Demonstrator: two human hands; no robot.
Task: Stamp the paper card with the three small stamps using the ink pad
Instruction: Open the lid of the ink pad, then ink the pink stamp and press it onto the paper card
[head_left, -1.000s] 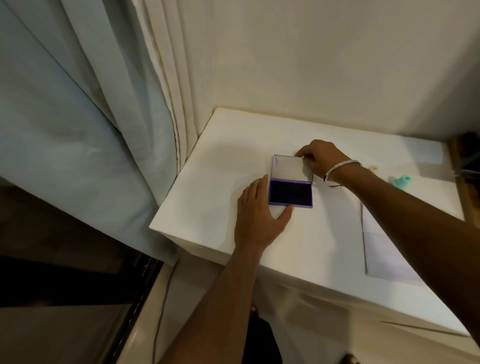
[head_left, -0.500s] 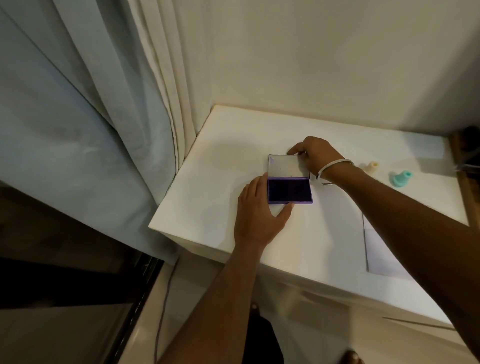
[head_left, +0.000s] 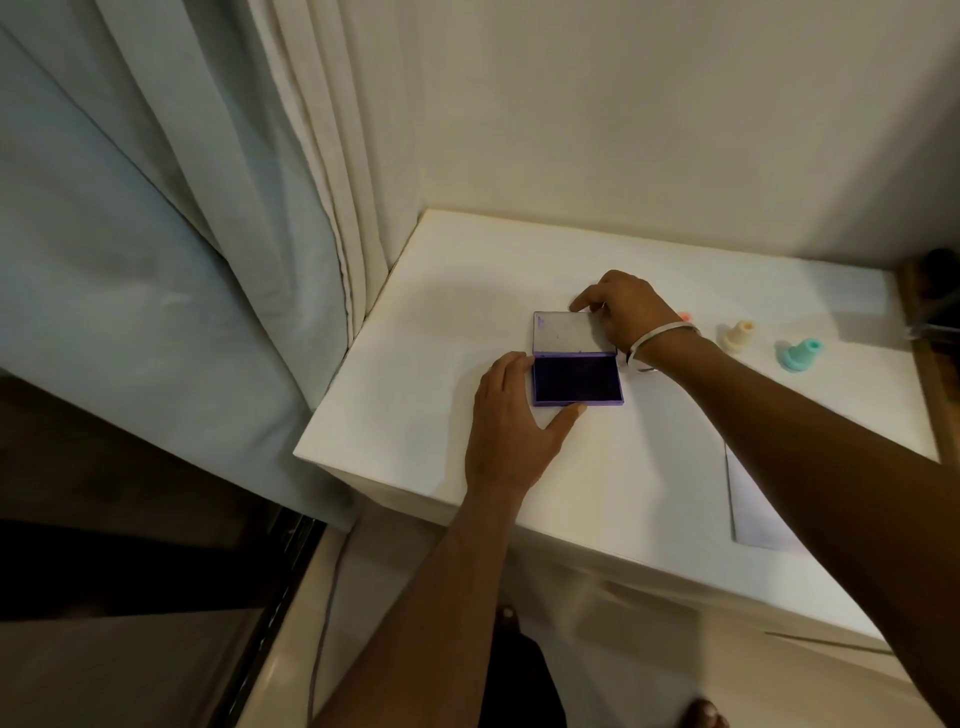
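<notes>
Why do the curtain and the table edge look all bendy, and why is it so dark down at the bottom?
Head view: its wide-angle lens bends straight lines near the picture's borders, so the curtain and the table edge look curved. The light falls on the tabletop, leaving the floor at lower left in shadow. The ink pad looks fairly sharp; the near right forearm is soft and dark.

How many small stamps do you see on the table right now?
3. All stand in a row right of the right hand: a pink stamp mostly hidden behind the wrist, a cream stamp next, and a teal stamp farthest right.
</notes>
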